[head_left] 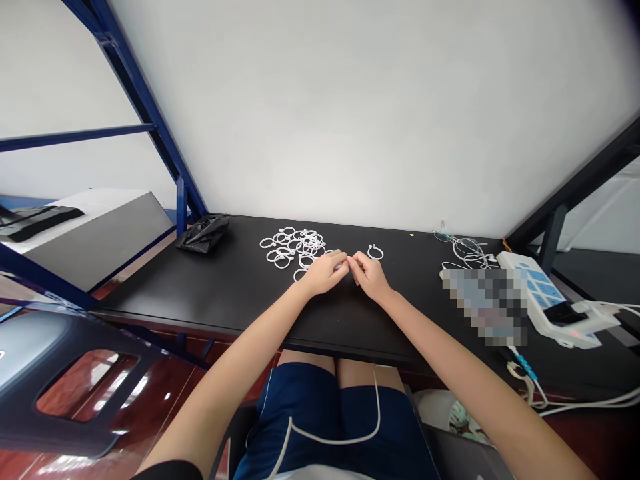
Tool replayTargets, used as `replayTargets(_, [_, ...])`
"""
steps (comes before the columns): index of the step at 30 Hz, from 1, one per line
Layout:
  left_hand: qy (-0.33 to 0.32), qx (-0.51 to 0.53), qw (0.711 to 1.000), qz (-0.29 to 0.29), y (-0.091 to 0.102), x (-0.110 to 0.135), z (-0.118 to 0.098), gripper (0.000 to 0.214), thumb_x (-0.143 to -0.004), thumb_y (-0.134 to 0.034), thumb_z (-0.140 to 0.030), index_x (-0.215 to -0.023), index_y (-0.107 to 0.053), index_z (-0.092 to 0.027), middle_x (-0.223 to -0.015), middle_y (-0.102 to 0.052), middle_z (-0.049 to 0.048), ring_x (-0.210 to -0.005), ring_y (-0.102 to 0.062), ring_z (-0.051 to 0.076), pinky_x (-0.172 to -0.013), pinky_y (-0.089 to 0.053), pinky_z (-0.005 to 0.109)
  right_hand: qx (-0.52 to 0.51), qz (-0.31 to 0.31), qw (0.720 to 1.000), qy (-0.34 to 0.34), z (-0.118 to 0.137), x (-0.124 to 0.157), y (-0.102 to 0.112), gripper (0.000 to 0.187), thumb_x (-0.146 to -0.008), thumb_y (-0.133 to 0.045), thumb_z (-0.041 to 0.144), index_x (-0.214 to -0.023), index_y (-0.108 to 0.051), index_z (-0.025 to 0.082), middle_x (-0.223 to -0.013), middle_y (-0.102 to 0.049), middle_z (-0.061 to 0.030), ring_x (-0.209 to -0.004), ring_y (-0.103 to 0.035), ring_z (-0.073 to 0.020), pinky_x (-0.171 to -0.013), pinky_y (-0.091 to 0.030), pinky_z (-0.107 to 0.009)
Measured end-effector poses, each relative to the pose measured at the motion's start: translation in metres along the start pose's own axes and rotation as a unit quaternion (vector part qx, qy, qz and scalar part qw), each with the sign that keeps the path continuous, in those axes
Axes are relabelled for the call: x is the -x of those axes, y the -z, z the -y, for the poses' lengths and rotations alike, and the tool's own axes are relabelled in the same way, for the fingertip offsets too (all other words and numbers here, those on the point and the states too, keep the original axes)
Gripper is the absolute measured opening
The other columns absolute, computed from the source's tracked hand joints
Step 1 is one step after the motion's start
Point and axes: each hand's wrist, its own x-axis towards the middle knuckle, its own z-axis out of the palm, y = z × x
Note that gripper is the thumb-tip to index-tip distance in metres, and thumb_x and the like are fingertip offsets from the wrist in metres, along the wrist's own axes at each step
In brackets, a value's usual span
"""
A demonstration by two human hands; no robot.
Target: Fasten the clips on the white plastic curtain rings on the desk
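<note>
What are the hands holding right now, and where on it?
Left hand and right hand meet, fingertips pinching something small between them; too hidden to identify.

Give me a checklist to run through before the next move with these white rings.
1. Both hands in view: left hand and right hand meet fingertip to fingertip over the black table - ok.
2. Item pinched between them: too small to make out - cannot tell.
3. Pile of white rings beside the left hand - ok.
4. Single ring lies apart, behind the right hand - ok.
5. Power strip and cables away from the hands - ok.
</note>
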Motion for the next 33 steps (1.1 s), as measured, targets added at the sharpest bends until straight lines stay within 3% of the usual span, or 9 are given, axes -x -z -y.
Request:
replayTargets(11, [-0.025, 0.029, 0.999, -0.011, 0.001, -0.001, -0.002, 0.027, -0.098, -0.033, -0.027, -0.072, -0.038, -0.020, -0.077, -0.046, 0.0016, -0.071, -0.045, 0.015, -0.069, -0.041, 0.029, -0.005, -0.020, 1.000, 0.000, 0.001, 0.000, 0.000, 0.039, -0.098, -0.038, 0.052, -0.071, -0.042, 0.024, -0.045, -0.048, 0.0053, -0.043, -0.053, -0.0139, -0.052, -0.042, -0.027])
replayTargets(18, [0.029, 0.046, 0.998, -0.023, -0.004, 0.002, -0.005, 0.008, -0.096, -0.036, -0.028, -0.096, -0.039, -0.020, -0.076, -0.053, -0.0018, -0.064, -0.050, 0.013, -0.064, -0.040, 0.027, -0.013, -0.025, 1.000, 0.006, 0.005, 0.001, -0.001, 0.039, -0.097, -0.039, 0.053, -0.072, -0.045, 0.024, -0.045, -0.049, 0.0047, -0.045, -0.057, -0.0152, -0.053, -0.045, -0.028])
replayTargets(27, [0.040, -0.022, 0.999, -0.026, -0.004, 0.002, -0.007, 0.011, -0.094, -0.038, -0.028, -0.102, -0.040, -0.020, -0.077, -0.056, -0.0006, -0.065, -0.055, 0.015, -0.064, -0.041, 0.027, -0.001, -0.018, 1.000, 0.003, 0.003, 0.001, -0.001, 0.039, -0.097, -0.038, 0.053, -0.072, -0.045, 0.024, -0.047, -0.049, 0.0043, -0.045, -0.052, -0.0142, -0.052, -0.042, -0.027])
replayTargets(31, [0.051, -0.045, 0.996, -0.049, -0.002, 0.001, -0.004, 0.017, -0.095, -0.040, -0.035, -0.106, -0.042, -0.021, -0.079, -0.059, -0.0008, -0.069, -0.057, 0.015, -0.065, -0.043, 0.027, 0.005, -0.047, 0.999, -0.001, -0.001, 0.000, 0.000, 0.038, -0.099, -0.034, 0.051, -0.077, -0.048, 0.023, -0.052, -0.051, 0.0035, -0.045, -0.050, -0.0133, -0.052, -0.042, -0.028])
replayTargets(33, [0.073, -0.065, 0.992, -0.076, 0.001, -0.001, 0.001, 0.020, -0.095, -0.042, -0.038, -0.107, -0.044, -0.022, -0.084, -0.061, 0.0004, -0.076, -0.059, 0.016, -0.067, -0.044, 0.028, 0.022, -0.094, 0.995, -0.014, -0.006, -0.003, 0.004, 0.035, -0.099, -0.035, 0.049, -0.081, -0.049, 0.023, -0.057, -0.054, 0.0021, -0.049, -0.053, -0.0142, -0.055, -0.044, -0.028])
